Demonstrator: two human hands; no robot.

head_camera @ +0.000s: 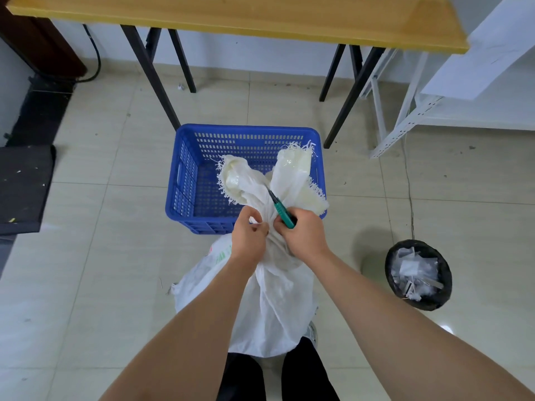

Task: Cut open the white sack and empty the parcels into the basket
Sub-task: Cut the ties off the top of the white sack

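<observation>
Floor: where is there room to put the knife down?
Bare tiles lie left of the basket, up to the black mat, and on the right between basket and bin. It is crowded in the middle, where both hands grip the sack.

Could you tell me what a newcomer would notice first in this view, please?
Two bare hands meet at centre on the tied neck of a white sack standing on the floor; the right hand holds a green-handled cutter. Just beyond sits a bright blue basket, apparently empty, and a black bin of scraps stands at right.
</observation>
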